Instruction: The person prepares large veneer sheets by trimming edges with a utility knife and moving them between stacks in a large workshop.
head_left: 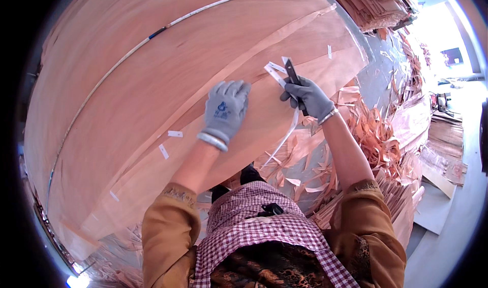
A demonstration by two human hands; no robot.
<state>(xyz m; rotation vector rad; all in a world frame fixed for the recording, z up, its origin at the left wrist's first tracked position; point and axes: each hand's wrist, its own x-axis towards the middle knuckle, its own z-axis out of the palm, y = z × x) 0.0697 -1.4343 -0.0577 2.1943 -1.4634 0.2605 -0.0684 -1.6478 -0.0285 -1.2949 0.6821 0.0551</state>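
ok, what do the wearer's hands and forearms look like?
Left hand and right hand: grey work gloves with whitish cuffs; blue print on the left glove's back. Forearms bare up to loose mustard-brown fabric sleeves with patterned hem bands.

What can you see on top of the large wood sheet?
On the wood sheet lie a long thin rod and white strips. The left hand hides a patch; what lies beneath cannot be seen.

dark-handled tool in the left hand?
No, the gloved right hand grips the dark-handled tool, while the left hand is over the wood sheet without it.
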